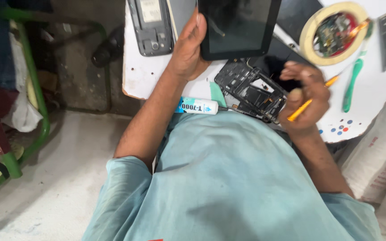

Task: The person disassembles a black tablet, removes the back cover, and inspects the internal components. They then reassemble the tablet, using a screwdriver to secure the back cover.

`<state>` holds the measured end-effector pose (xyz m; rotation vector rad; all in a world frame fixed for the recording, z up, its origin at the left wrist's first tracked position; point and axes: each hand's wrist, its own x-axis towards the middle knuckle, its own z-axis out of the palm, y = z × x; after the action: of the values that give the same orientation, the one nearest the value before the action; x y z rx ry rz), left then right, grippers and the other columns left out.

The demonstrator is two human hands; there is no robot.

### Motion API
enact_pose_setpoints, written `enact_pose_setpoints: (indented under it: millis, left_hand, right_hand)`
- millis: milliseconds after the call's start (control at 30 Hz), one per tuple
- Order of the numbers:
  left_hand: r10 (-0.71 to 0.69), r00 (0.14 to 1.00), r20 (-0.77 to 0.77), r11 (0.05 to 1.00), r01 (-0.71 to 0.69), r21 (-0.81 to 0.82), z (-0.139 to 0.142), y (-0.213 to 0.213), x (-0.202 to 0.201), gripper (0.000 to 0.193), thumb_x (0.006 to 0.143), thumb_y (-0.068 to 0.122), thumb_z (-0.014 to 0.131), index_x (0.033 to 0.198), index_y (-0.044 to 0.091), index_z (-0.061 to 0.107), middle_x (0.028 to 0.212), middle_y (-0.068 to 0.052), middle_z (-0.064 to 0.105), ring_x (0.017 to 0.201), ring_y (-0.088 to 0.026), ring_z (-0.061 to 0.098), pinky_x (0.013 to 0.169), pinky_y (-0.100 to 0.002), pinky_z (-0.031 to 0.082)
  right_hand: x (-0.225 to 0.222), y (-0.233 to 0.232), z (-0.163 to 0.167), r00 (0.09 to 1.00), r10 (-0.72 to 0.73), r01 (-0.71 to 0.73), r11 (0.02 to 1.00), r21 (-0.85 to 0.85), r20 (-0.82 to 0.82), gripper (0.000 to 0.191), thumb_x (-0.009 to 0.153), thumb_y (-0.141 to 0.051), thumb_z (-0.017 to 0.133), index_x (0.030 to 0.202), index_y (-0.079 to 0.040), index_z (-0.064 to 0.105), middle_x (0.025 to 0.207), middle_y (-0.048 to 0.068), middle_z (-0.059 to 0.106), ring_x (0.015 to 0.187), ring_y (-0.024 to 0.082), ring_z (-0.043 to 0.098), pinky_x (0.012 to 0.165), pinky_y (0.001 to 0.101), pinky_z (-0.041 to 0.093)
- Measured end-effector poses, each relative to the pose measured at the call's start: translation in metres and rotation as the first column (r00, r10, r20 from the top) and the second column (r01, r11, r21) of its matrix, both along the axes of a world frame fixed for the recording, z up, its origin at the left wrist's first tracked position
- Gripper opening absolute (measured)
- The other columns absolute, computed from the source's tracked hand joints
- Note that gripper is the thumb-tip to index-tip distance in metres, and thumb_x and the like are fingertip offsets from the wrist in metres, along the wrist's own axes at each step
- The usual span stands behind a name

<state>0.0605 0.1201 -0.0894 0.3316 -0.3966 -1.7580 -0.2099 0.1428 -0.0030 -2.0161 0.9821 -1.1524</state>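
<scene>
My left hand (187,50) grips the lower left edge of a black tablet (240,27), thumb along its side, and holds it tilted over the white table (141,76). My right hand (308,101) is closed around a thin orange tool (300,110). Its tip sticks out past my fingers toward the right. This hand hovers at the right end of an opened black phone frame (250,88), which lies flat at the table's near edge. Beneath the frame lies a dark panel.
A white glue tube (197,106) lies at the table edge against my teal shirt. A roll of tape (333,31) with circuit parts inside, a green tool (351,85) and a stripped phone body (150,27) sit on the table. A green metal frame (36,89) stands left, white sacks (380,147) right.
</scene>
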Motion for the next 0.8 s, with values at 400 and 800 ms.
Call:
enact_pose_setpoints:
  millis: [400,800]
  left_hand:
    - [-0.106,0.985,0.138,0.993,0.098,0.064,0.019,0.006,-0.007,0.058,0.111,0.039,0.055,0.158,0.008,0.038,0.140,-0.008,0.060,0.126,-0.019,0.063,0.108,-0.037,0.054]
    - [-0.058,0.957,0.285,0.998,0.061,-0.003,0.033,0.003,-0.005,0.059,0.112,0.039,0.054,0.156,0.001,0.041,0.143,-0.011,0.060,0.132,-0.020,0.060,0.115,-0.037,0.050]
  right_hand:
    - [0.015,0.001,0.029,0.953,-0.001,-0.069,0.973,-0.219,-0.303,0.035,0.099,0.012,0.063,0.131,0.003,0.054,0.117,0.021,0.068,0.092,0.031,0.069,0.079,0.0394,0.058]
    - [0.017,-0.003,0.038,0.957,-0.024,-0.010,0.993,-0.115,-0.287,0.032,0.097,0.012,0.067,0.126,0.002,0.059,0.115,0.019,0.068,0.096,0.031,0.069,0.081,0.0383,0.057]
